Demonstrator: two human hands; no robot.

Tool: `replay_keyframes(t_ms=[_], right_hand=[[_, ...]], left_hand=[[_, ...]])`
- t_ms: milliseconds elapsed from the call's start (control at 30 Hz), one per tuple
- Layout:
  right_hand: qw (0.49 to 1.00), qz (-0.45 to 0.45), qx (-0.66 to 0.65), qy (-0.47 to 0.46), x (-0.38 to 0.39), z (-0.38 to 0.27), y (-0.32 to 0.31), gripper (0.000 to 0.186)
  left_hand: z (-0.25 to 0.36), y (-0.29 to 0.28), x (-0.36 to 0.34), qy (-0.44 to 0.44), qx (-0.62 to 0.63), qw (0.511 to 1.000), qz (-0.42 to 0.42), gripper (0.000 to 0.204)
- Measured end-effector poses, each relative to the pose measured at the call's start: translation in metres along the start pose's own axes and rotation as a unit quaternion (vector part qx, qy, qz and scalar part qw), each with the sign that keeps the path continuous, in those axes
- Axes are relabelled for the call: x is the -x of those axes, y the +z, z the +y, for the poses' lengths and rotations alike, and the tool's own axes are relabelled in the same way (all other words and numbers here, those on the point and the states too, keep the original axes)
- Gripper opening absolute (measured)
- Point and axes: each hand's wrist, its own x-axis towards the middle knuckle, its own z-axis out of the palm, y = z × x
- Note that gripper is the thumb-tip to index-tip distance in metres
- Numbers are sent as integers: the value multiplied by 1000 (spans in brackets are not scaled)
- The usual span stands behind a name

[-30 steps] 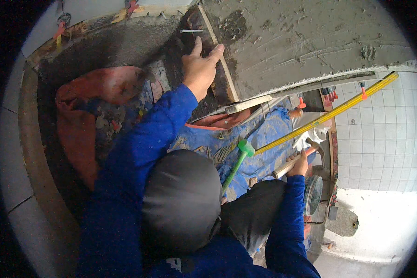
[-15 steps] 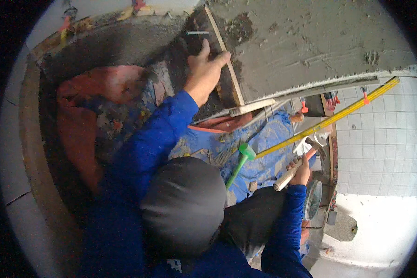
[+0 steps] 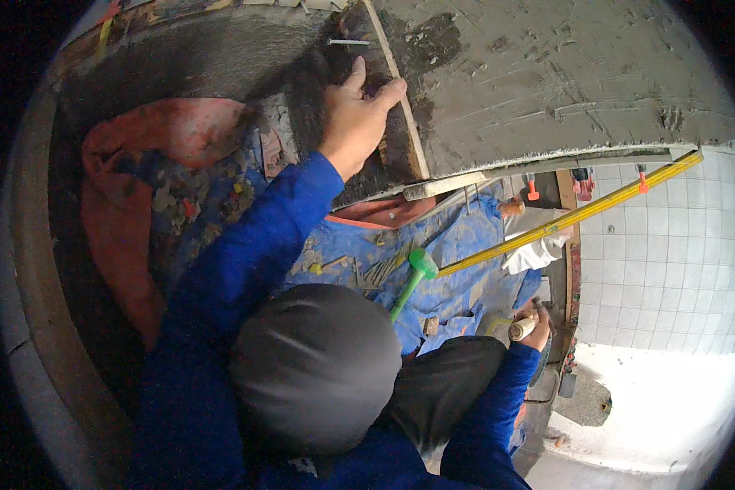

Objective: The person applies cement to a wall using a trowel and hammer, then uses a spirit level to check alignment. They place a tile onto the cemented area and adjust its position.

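presently the wooden strip (image 3: 414, 135) edging grey mortar (image 3: 547, 73) touches the left hand (image 3: 355, 118), fingers (image 3: 392, 95) spread; right hand (image 3: 539, 330) grips a handle (image 3: 520, 330), wall tiles (image 3: 653, 269) beyond.

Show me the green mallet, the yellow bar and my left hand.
Green mallet (image 3: 422, 263): head view, on its striking end.
Yellow bar (image 3: 570, 216): head view, its middle.
Left hand (image 3: 354, 124): head view, back of it.

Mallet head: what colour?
Bright green; the mallet head shows best in the head view, near the middle of the picture.
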Motion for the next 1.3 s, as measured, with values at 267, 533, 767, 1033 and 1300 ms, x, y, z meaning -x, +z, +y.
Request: replay_keyframes(t_ms=[267,533,767,1033,1300], right_hand=[[998,-34,56,19,-7,-1,-6,17],[997,-51,-8,65,11,6,13,29],[993,-67,99,18,-2,10,7,31],[993,-79,29,81,-14,10,2,33],[994,-50,48,82,2,12,13,22]], left_hand=[[-12,7,-1,16,-59,997,53,94],[-15,8,-2,42,-51,997,27,90],[-15,4,0,13,-98,995,31,95],[3,5,7,13,-98,994,46,100],[2,6,10,-10,-95,994,50,98]])
